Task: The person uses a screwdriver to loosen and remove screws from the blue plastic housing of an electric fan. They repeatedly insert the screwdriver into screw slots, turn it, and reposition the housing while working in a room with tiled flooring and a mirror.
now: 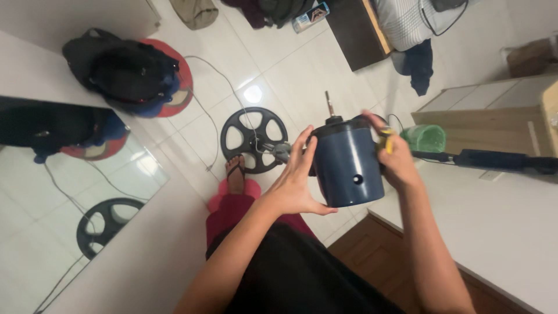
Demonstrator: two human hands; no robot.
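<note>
The left hand (292, 185), fingers spread, cradled the dark blue cylindrical plastic motor housing (347, 161); the right hand (394, 156) gripped its far side.

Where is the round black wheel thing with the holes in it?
The black wheel-shaped base lies flat on the white tiled floor, left of the blue motor housing held in both hands, just beyond the person's sandalled foot.
</note>
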